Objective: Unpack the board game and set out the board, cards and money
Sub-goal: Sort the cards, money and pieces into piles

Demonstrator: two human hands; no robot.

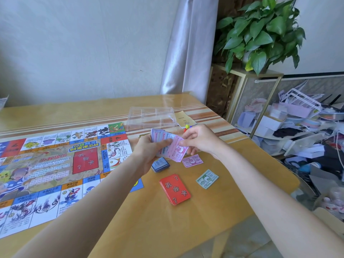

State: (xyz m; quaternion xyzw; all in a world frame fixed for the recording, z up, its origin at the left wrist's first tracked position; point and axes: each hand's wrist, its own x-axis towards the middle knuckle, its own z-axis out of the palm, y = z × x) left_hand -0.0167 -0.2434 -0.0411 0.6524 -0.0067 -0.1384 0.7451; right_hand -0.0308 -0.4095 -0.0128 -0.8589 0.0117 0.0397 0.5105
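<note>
pink money [172, 148] between both hands [197, 139]

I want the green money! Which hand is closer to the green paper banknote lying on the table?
Right. The right hand is up above the green paper banknote, pinching a pink note; the left hand holds the money stack farther left.

A wooden table [204, 229] under a clear glossy cover carries the unfolded game board [55, 164] on its left part. To the board's right lie a red card deck [175, 189], a blue card deck [160, 165], a pink banknote [192, 160] and a green banknote [207, 178]. Farther back sit a clear plastic tray [151, 116] and a yellowish paper slip [185, 118].
</note>
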